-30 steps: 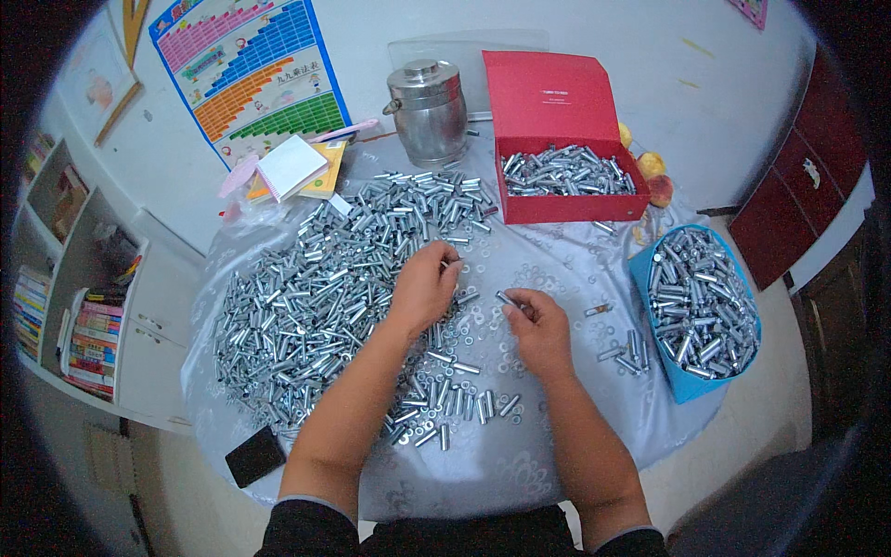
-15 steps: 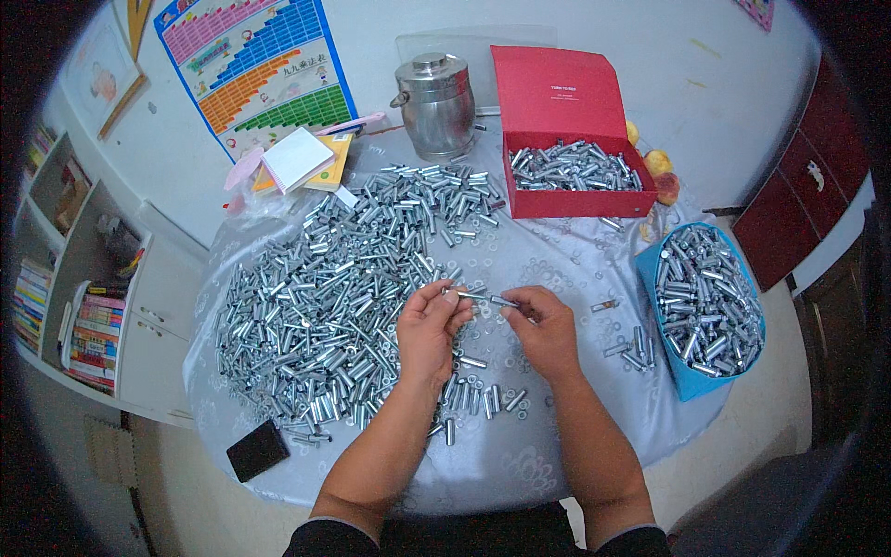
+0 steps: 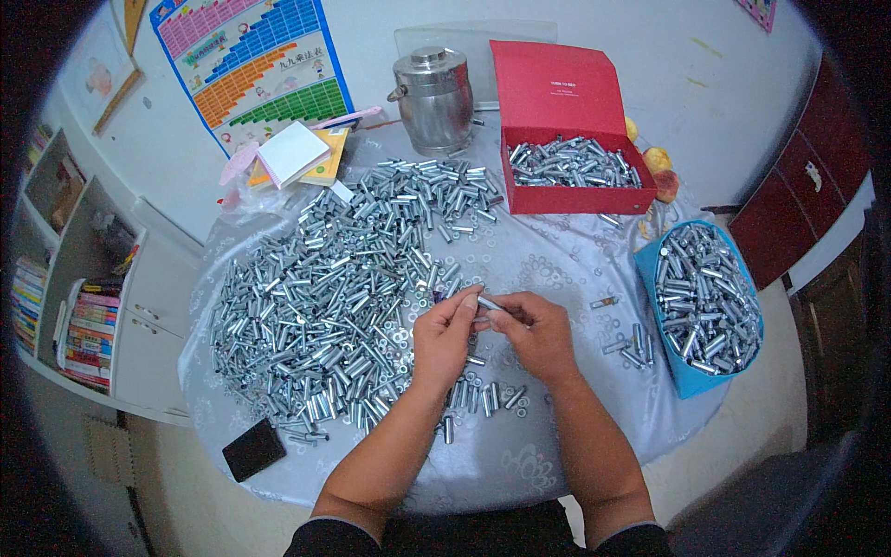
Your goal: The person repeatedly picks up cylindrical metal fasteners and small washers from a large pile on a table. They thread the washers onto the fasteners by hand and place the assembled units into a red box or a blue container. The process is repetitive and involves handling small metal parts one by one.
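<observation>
Above the middle of the table my two hands meet, fingertips nearly touching. My right hand [image 3: 540, 336] is closed in a pinch on a small silver metal sleeve [image 3: 489, 304], which points toward my left fingers. My left hand [image 3: 445, 336] is also closed, its thumb and fingers around the slim bolt seen there earlier, now mostly hidden. How far the two parts fit together cannot be made out. To the left spreads a large heap of silver bolts and sleeves [image 3: 316, 306], with loose washers [image 3: 401, 342] along its edge. Several short sleeves [image 3: 473, 399] lie just below my hands.
A red box [image 3: 580, 199] with its lid up holds metal pieces at the back. At right, a blue bin [image 3: 689, 379] is full of them, several loose fasteners [image 3: 636, 348] beside it. A steel pot [image 3: 433, 102], notepad [image 3: 292, 155] and black phone-like slab [image 3: 253, 450] also occupy the table.
My hands have come together, the right one moving left with its sleeve up to the left fingers. The gap between the two metal parts has closed. The view has shifted slightly.
</observation>
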